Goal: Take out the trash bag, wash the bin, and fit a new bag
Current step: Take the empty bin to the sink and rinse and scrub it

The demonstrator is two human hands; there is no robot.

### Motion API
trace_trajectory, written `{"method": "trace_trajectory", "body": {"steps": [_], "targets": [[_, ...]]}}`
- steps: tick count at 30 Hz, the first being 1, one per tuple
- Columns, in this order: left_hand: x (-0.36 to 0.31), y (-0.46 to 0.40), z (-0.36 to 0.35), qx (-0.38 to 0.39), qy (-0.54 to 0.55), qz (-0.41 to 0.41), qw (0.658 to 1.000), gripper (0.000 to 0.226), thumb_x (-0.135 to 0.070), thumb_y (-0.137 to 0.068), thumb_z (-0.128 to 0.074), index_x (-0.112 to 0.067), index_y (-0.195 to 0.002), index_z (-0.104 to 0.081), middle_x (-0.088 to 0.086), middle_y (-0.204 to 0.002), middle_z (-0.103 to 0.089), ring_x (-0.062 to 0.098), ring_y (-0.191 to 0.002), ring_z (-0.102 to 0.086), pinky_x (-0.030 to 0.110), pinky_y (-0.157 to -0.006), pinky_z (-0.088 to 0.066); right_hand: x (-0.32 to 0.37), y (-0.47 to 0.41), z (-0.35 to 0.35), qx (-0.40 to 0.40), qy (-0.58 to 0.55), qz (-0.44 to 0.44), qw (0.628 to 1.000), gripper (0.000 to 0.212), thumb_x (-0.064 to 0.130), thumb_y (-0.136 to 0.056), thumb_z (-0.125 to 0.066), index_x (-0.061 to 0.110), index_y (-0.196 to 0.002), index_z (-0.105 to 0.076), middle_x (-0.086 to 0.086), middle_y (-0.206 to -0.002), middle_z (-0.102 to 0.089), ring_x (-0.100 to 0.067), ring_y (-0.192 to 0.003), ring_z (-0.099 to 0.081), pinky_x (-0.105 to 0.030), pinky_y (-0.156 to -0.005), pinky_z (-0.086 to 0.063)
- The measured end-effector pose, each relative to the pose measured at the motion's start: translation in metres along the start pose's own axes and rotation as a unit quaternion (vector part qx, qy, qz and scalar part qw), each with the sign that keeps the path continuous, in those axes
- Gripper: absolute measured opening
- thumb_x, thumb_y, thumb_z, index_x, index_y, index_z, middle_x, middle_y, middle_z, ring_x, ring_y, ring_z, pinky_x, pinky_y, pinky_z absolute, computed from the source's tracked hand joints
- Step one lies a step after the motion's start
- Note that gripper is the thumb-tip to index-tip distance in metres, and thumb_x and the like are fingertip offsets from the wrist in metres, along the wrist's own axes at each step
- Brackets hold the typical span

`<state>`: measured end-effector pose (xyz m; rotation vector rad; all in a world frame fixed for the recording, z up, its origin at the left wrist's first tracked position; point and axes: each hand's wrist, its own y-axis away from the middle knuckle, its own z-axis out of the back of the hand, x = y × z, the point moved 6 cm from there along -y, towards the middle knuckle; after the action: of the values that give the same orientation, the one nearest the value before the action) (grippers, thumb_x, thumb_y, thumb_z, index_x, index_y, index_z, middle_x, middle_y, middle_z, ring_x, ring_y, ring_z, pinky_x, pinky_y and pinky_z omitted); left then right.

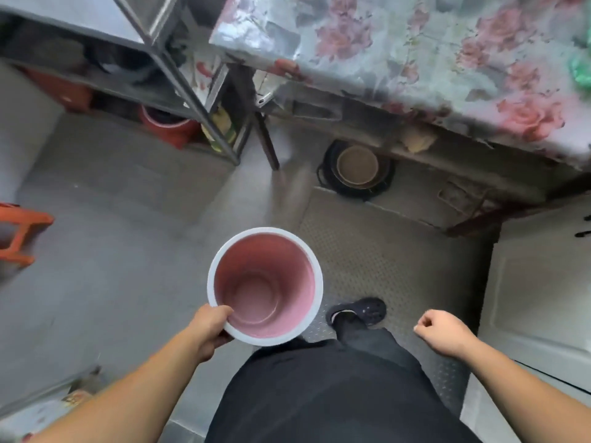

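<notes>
From the head camera, looking steeply down, the left hand (209, 330) grips the near-left rim of the bin (265, 286), thumb over the white lip and fingers curled beneath it. The bin is round, white outside and along its rim, pink inside, and its mouth faces up toward the camera. Nothing lies in it: the pink wall and the round bottom show bare, with no bag over the rim. It is carried above the grey floor (112, 244), just left of the person's dark trousers (335, 394) and a dark shoe (358, 311) that stands on a patterned mat (383, 251).

The right hand (443, 334) hangs free to the right of the trousers, its fingers loosely curled and holding nothing.

Farther off, a table covered with a flowered cloth (431, 59) fills the upper right. Under its near edge, on the floor, sits a dark round pan (356, 169) with a tan dish nested inside it; what the dish holds cannot be told. To the left stands a metal shelf rack (179, 78). On the floor beneath its lowest shelf is a red bucket (169, 127) with a pale rim and a dark interior; its contents are too blurred to tell. Beside it, at the rack's right corner, stands a yellow-and-green packet (224, 127). An orange stool (19, 231) juts in at the left edge.
</notes>
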<state>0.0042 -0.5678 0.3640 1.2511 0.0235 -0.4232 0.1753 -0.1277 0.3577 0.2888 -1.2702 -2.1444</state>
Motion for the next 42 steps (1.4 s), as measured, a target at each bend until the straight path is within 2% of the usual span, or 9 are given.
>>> {"method": "trace_trajectory", "body": {"steps": [6,15,18,26,28,32,35,39,42], "targets": [[0.045,-0.022,0.111,-0.033,0.132,0.026,0.990,0.019,0.005,-0.089,-0.050,-0.006,-0.100,-0.061,0.017,-0.091,-0.070,0.029,-0.077,-0.068,0.036,-0.062,-0.057,0.141,0.022,-0.001,-0.022,0.064,0.070,0.995,0.014,0.029,-0.087,-0.061,0.017,-0.081,-0.067,0.002,-0.081,-0.070,-0.018,-0.083,-0.065,-0.029,-0.073,-0.048],[0.099,-0.042,0.229,-0.081,0.286,0.085,0.951,0.016,0.005,-0.091,-0.053,-0.004,-0.102,-0.060,0.020,-0.092,-0.072,0.032,-0.079,-0.069,0.038,-0.063,-0.057,0.303,0.036,-0.043,0.026,0.194,0.145,0.970,0.016,0.030,-0.085,-0.057,0.018,-0.088,-0.067,0.004,-0.090,-0.069,-0.015,-0.088,-0.063,-0.028,-0.077,-0.050],[0.106,-0.050,0.249,-0.104,0.340,0.106,0.929,0.020,0.006,-0.091,-0.053,-0.005,-0.107,-0.059,0.021,-0.094,-0.070,0.034,-0.081,-0.068,0.043,-0.071,-0.058,0.318,0.019,-0.040,0.037,0.243,0.123,0.962,0.014,0.031,-0.082,-0.057,0.018,-0.081,-0.063,0.005,-0.084,-0.067,-0.014,-0.083,-0.062,-0.029,-0.072,-0.050],[0.071,-0.080,0.304,-0.147,0.441,0.158,0.871,0.020,0.002,-0.097,-0.054,-0.003,-0.117,-0.056,0.019,-0.093,-0.066,0.030,-0.079,-0.064,0.044,-0.070,-0.054,0.397,-0.062,0.019,0.024,0.340,0.070,0.938,0.018,0.026,-0.078,-0.059,0.016,-0.064,-0.053,0.003,-0.065,-0.063,-0.012,-0.066,-0.061,-0.021,-0.047,-0.036],[0.048,-0.087,0.322,-0.157,0.465,0.166,0.855,0.026,0.002,-0.098,-0.053,-0.004,-0.122,-0.054,0.019,-0.096,-0.066,0.030,-0.081,-0.064,0.045,-0.081,-0.052,0.445,-0.077,0.032,0.031,0.357,0.088,0.930,0.016,0.026,-0.078,-0.059,0.015,-0.066,-0.056,0.003,-0.066,-0.065,-0.011,-0.066,-0.062,-0.022,-0.049,-0.040],[0.004,-0.100,0.359,-0.175,0.507,0.155,0.829,0.031,-0.001,-0.098,-0.055,-0.006,-0.128,-0.054,0.021,-0.113,-0.066,0.032,-0.092,-0.065,0.043,-0.086,-0.051,0.571,-0.098,0.044,0.037,0.343,0.157,0.926,0.020,0.029,-0.085,-0.062,0.011,-0.081,-0.070,0.001,-0.072,-0.070,-0.015,-0.068,-0.066,-0.027,-0.062,-0.049],[-0.022,-0.107,0.390,-0.203,0.520,0.143,0.818,0.032,-0.005,-0.097,-0.059,-0.006,-0.129,-0.055,0.020,-0.115,-0.066,0.034,-0.099,-0.063,0.043,-0.088,-0.051,0.676,-0.095,0.039,0.045,0.315,0.212,0.924,0.017,0.024,-0.085,-0.063,0.017,-0.071,-0.067,-0.001,-0.072,-0.070,-0.012,-0.065,-0.064,-0.025,-0.058,-0.046],[-0.057,-0.132,0.438,-0.229,0.516,0.125,0.816,0.025,-0.008,-0.096,-0.063,-0.009,-0.120,-0.058,0.017,-0.106,-0.067,0.031,-0.089,-0.064,0.041,-0.077,-0.054,0.806,-0.082,0.013,0.060,0.306,0.277,0.909,0.014,0.024,-0.084,-0.061,0.019,-0.071,-0.064,0.000,-0.072,-0.068,-0.012,-0.063,-0.063,-0.023,-0.053,-0.044],[-0.082,-0.161,0.476,-0.235,0.503,0.117,0.823,0.020,-0.009,-0.094,-0.065,-0.011,-0.113,-0.059,0.016,-0.103,-0.067,0.027,-0.078,-0.062,0.035,-0.065,-0.051,0.888,-0.071,-0.010,0.057,0.280,0.306,0.908,0.019,0.022,-0.081,-0.060,0.006,-0.074,-0.069,-0.011,-0.071,-0.072,-0.022,-0.064,-0.068,-0.037,-0.062,-0.056]]}}
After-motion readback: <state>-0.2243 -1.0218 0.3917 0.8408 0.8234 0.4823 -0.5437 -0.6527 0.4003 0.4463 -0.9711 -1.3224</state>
